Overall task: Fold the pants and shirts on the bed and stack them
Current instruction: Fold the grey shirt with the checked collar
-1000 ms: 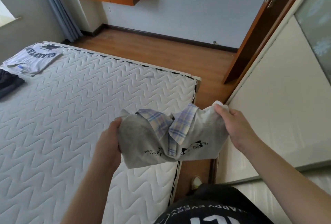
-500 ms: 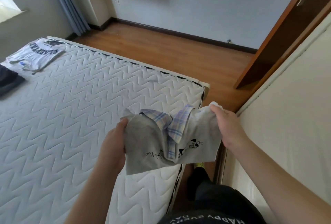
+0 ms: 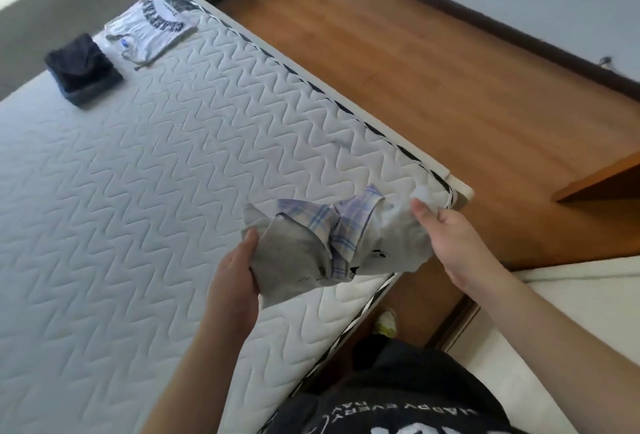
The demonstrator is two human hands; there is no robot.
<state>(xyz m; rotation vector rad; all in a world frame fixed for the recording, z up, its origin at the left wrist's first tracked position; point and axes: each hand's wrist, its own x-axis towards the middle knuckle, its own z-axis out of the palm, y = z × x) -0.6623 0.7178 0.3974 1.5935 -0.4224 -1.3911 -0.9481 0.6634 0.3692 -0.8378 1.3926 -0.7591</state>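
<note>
Both our hands pinch the grey shirt (image 3: 287, 260) at its edges.
Our left hand (image 3: 235, 281) and right hand (image 3: 450, 243) hold it over the mattress (image 3: 138, 225); folded clothes (image 3: 117, 49) lie upper left.

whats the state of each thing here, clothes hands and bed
grey shirt with plaid collar: folded, held up over the mattress corner
left hand: grips the shirt's left edge
right hand: grips the shirt's right edge
white printed t-shirt: folded, flat near the far corner
dark pants: folded, lying beside the white t-shirt, not stacked
mattress: bare, quilted
</note>
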